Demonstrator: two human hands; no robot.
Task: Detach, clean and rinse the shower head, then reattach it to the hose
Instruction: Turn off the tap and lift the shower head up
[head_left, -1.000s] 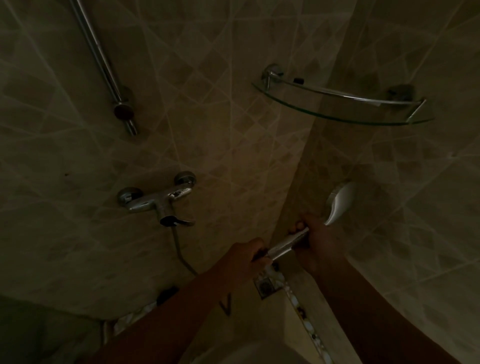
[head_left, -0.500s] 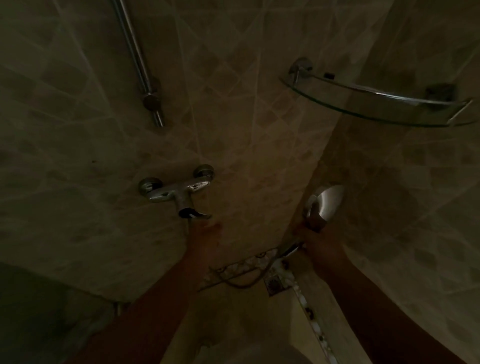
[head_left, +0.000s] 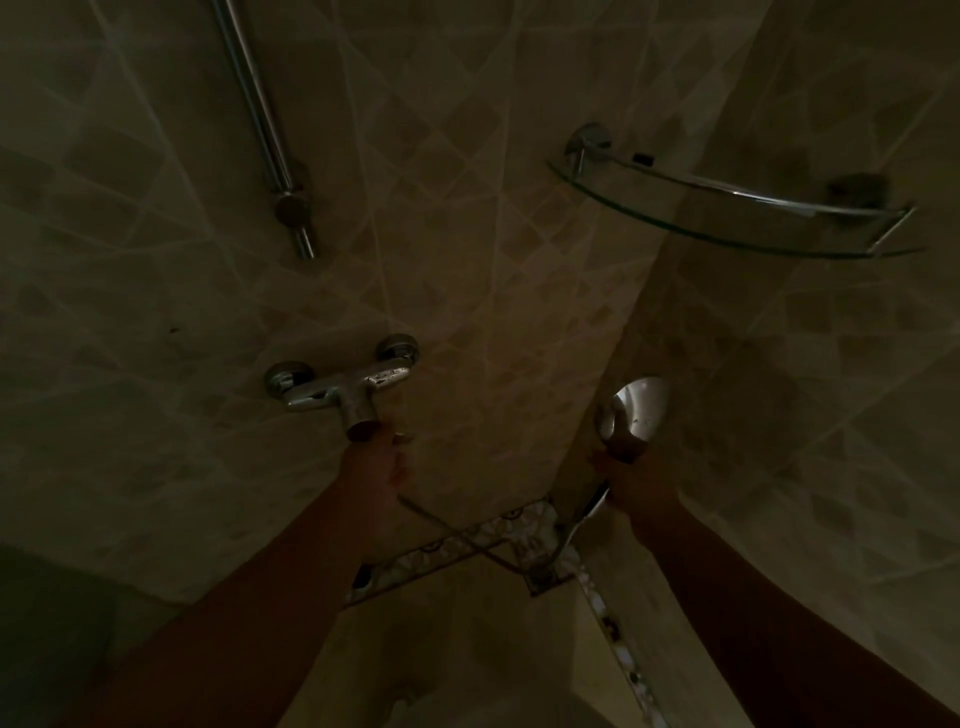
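Observation:
The room is dim. My right hand is closed around the handle of the chrome shower head, whose round head points up near the wall corner. The metal hose runs from the handle's lower end down and left toward the mixer. My left hand is up at the chrome wall mixer tap, with its fingers at the tap's lever just under the valve body. The lever itself is mostly hidden by the hand.
A chrome slide rail runs up the left wall. A glass corner shelf with a chrome guard hangs above the shower head. A patterned tile border and a floor drain lie below.
My left hand has left the hose end at the shower handle and risen to the mixer tap lever. My right hand has tipped the shower head more upright, its face turned toward me.

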